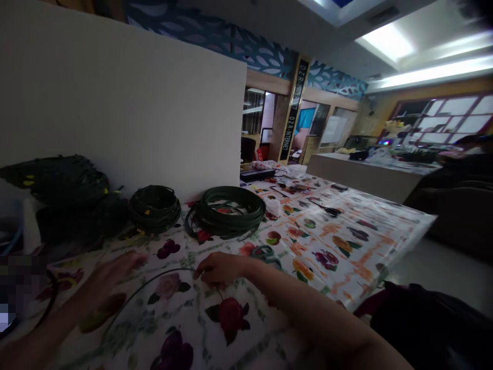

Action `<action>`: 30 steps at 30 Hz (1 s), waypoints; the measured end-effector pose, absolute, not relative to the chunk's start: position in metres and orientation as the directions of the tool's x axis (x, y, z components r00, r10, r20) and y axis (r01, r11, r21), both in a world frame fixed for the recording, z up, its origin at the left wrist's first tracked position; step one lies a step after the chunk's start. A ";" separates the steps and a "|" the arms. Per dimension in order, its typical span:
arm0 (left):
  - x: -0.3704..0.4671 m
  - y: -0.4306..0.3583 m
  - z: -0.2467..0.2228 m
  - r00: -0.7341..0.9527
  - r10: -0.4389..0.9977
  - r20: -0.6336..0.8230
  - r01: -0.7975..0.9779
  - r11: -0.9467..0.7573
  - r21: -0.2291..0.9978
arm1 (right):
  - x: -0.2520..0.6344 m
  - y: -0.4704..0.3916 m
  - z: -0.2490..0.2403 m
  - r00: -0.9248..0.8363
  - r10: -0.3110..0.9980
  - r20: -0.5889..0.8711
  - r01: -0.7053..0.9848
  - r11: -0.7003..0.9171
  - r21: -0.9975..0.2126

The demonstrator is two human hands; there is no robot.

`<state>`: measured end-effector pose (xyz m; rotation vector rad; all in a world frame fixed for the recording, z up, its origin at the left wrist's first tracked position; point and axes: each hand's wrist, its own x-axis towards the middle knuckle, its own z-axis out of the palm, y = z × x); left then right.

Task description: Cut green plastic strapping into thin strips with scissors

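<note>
My right hand (pixel 221 267) is closed over the table, its fingers pinching one end of a thin dark green strip (pixel 154 277). From those fingers the strip bends in an arc down to the left across the floral tablecloth (pixel 285 318). My left hand (pixel 125 264) is just above the cloth, left of the strip, and motion blurs its fingers. Behind my hands are a large coil of dark green strip (pixel 231 210) and a smaller coil (pixel 154 208). Green-handled scissors (pixel 264 253) lie beside my right wrist, partly behind it.
A dark green bundle with yellow bits (pixel 65 185) is piled at the left. A pale upright panel (pixel 127 103) stands behind the coils. Black scissors (pixel 329 209) and small items lie farther along the table. A dark bag-like shape (pixel 427 324) is at the lower right.
</note>
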<state>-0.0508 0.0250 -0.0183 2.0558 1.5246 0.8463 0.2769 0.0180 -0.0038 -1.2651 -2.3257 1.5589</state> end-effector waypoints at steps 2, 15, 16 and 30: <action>-0.024 0.005 -0.018 0.360 0.933 -0.008 0.659 -0.248 0.710 | 0.275 0.020 -0.005 -0.654 0.676 -0.341 0.593 0.178 -0.785; 0.013 -0.021 -0.026 0.332 0.930 0.160 0.763 -0.364 0.534 | 0.386 0.105 0.047 0.090 0.958 0.271 0.872 0.055 -0.486; 0.012 -0.021 -0.027 0.322 0.931 0.170 0.768 -0.362 0.529 | 0.400 0.114 0.047 0.158 0.946 0.282 0.882 -0.007 -0.472; 0.001 -0.014 -0.044 0.375 0.902 0.216 0.765 -0.432 0.477 | 0.455 0.150 0.013 0.466 0.810 0.356 0.817 -0.240 -0.525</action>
